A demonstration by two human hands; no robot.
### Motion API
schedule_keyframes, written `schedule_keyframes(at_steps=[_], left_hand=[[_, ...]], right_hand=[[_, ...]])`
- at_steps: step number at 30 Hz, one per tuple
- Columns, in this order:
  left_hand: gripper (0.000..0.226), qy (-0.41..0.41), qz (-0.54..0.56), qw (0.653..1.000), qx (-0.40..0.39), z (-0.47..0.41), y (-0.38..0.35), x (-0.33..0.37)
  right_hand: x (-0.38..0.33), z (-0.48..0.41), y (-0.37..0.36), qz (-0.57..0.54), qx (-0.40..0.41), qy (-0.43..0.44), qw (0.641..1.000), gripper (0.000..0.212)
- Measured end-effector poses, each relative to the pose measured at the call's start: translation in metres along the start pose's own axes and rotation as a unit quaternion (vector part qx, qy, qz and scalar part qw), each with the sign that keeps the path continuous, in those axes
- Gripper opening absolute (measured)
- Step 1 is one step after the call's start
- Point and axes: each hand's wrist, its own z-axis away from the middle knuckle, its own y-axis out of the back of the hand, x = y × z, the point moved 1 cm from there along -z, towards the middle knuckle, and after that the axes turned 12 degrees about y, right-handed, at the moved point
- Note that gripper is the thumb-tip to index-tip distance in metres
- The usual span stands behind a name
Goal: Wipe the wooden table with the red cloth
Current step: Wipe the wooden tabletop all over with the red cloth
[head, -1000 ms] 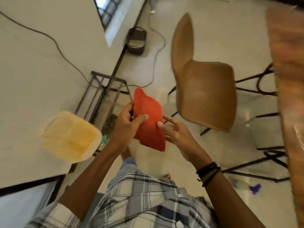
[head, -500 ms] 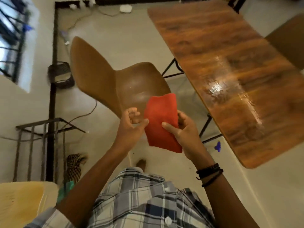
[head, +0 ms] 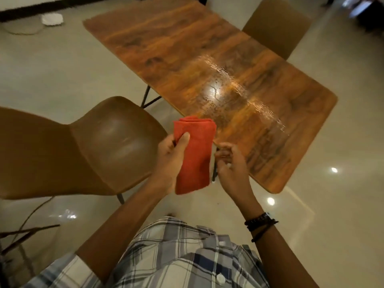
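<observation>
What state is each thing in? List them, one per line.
Cloth: folded, held in the air, not touching the table.
Left hand: shut on the cloth, thumb on top.
Right hand: beside the cloth, fingers curled, off it.
Table: bare, glossy, streaked wet-looking patch in the middle.
Near chair: empty, pulled out from the table.
Far chair: empty, at the table's far side.

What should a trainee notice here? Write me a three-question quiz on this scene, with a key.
1. True or false: the folded red cloth lies flat on the glossy wooden table.
2. Which hand has the cloth in its grip: A left hand, B right hand, C neither?
3. Fill in: brown moulded chairs in view number ___.

Key: 1 false, it is held above the floor, off the table. 2 A. 3 two, a near one and a far one.
</observation>
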Motion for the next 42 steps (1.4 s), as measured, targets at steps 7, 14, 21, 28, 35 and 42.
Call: schedule_keyframes(at_steps=[7, 14, 21, 28, 35, 42], left_hand=[[0.015, -0.127, -0.226, 0.961, -0.097, -0.005, -0.060, -0.016], [0.028, -0.111, -0.214, 0.963, -0.117, -0.040, -0.104, -0.016], [0.019, -0.013, -0.094, 0.990, -0.100, -0.071, -0.169, -0.020], [0.024, 0.045, -0.128, 0.990, -0.042, -0.122, -0.229, -0.058], [0.042, 0.104, -0.216, 0.968, 0.068, -0.127, -0.225, -0.116], [0.062, 0.113, -0.293, 0.900, 0.304, -0.120, -0.200, -0.149]], right_hand=[[0.016, -0.039, 0.011, 0.003, 0.113, 0.043, 0.993, 0.034], [0.071, -0.072, 0.046, 0.036, 0.151, -0.087, 0.984, 0.022], [0.105, -0.086, 0.104, -0.111, 0.114, -0.107, 0.981, 0.045], [0.168, -0.083, 0.194, -0.032, -0.003, -0.116, 0.993, 0.041], [0.257, -0.083, 0.228, 0.299, -0.091, -0.101, 0.945, 0.088], [0.254, -0.079, 0.186, 0.378, -0.162, 0.012, 0.912, 0.078]])
